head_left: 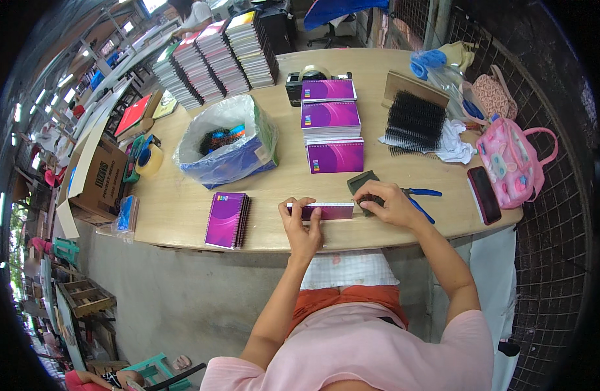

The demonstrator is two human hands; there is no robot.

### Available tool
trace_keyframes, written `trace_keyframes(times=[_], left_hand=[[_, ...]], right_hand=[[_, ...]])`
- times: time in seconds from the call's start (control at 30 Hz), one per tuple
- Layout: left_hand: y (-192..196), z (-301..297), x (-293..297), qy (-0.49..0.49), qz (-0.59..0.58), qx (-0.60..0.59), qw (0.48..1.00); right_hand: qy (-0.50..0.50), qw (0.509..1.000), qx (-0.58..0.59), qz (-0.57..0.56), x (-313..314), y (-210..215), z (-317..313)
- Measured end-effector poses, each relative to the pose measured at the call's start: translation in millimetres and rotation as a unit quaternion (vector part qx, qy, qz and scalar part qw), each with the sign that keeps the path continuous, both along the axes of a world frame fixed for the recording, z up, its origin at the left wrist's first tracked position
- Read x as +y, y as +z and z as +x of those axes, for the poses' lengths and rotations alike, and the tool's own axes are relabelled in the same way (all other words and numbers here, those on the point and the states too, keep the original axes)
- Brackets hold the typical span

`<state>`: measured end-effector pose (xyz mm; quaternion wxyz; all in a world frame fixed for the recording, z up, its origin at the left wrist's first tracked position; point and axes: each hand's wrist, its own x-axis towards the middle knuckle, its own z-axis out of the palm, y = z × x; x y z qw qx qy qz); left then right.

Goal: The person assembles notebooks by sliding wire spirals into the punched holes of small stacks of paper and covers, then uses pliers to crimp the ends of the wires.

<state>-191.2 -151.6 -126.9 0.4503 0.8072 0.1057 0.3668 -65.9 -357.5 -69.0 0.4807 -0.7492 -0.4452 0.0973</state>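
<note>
Purple notebook [321, 210] lies flat at the near edge of the wooden table [182, 208], seen almost edge-on, a thin stack of white pages under a glossy purple cover. The left hand [301, 226] pinches its near left part, fingers closed on the cover and pages. The right hand [386, 202] rests on the notebook's right end, fingers curled down over it and over a dark block [364, 182] just behind; whether it grips the book or the block I cannot tell.

To do this step well, I judge the pages should be kept squared under the left fingers so that the punched edge stays aligned, while the right hand works steadily along the end without skewing the stack.

Just right of the right hand lie blue-handled pliers [419, 197] on the table. Left of the hands sits a finished spiral-bound purple notebook [227, 220], its black wire coil showing along one side. Farther off, three piles of matching purple notebooks [331, 125] stand in a row, slick-covered and rectangular. To their right is a bristly heap of black wire coils [414, 120] on a white cloth. A crinkled plastic bag [227, 140] sits on the left, and tall leaning stacks of notebooks [215, 58] line the far edge. A dark phone [484, 194] and a pink bag [512, 163] lie on the right.
</note>
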Motion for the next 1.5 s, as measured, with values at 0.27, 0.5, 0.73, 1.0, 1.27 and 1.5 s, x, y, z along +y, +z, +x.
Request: trace_keyframes(times=[0.27,0.5,0.73,1.0,1.27,1.5], left_hand=[[-4,2,-7,0.019,0.011,-0.014,1.0],[1,2,-9,0.018,0.003,-0.011,1.0],[-6,5,-6,0.021,0.009,-0.014,1.0],[-7,4,-8,0.048,0.009,-0.045,0.998],[-14,2,-8,0.028,0.005,-0.076,0.997],[-17,0,-6,0.027,0.002,-0.086,0.996]], right_hand=[[0.009,0.999,-0.042,-0.019,2,4,-2],[0.006,0.999,-0.051,-0.008,-1,4,-1],[0.008,0.999,-0.021,-0.045,7,16,-6],[-0.015,0.986,-0.153,-0.064,13,-8,-4],[-0.049,0.975,-0.206,-0.074,14,8,-25],[-0.064,0.97,-0.221,-0.082,24,22,-38]])
